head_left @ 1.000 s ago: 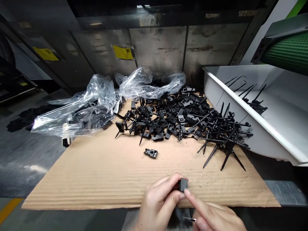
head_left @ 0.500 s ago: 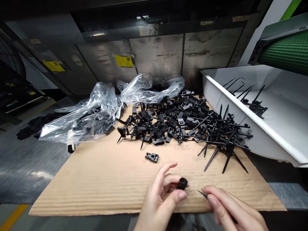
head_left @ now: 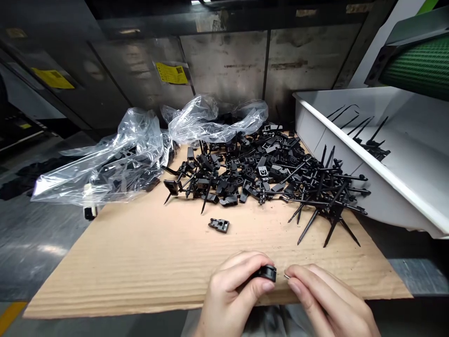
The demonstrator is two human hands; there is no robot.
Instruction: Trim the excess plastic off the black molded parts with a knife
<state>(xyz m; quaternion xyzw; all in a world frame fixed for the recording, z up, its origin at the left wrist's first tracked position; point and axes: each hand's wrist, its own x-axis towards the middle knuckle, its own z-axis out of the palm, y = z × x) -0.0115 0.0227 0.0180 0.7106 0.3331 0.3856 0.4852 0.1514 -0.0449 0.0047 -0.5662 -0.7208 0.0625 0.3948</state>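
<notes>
Left hand (head_left: pixel 233 292) pinches one black plastic clip (head_left: pixel 267 273) over a corrugated cardboard sheet (head_left: pixel 105 267); right hand (head_left: pixel 326 299) pinches one thin dark pin (head_left: pixel 286 276) just beside it. One loose black clip (head_left: pixel 219 225) lies apart; white tray (head_left: pixel 336 128) holds several black spiked pieces (head_left: pixel 372 145).

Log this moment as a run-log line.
left hand: black plastic part | right hand: thin pin | nearby: loose black plastic parts on corrugated cardboard

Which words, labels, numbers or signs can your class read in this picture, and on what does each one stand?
No text here can be read.
A yellow label on a metal panel: printed lines and a square code, too small to read.
A second yellow label, further left: too blurred to read.
</notes>
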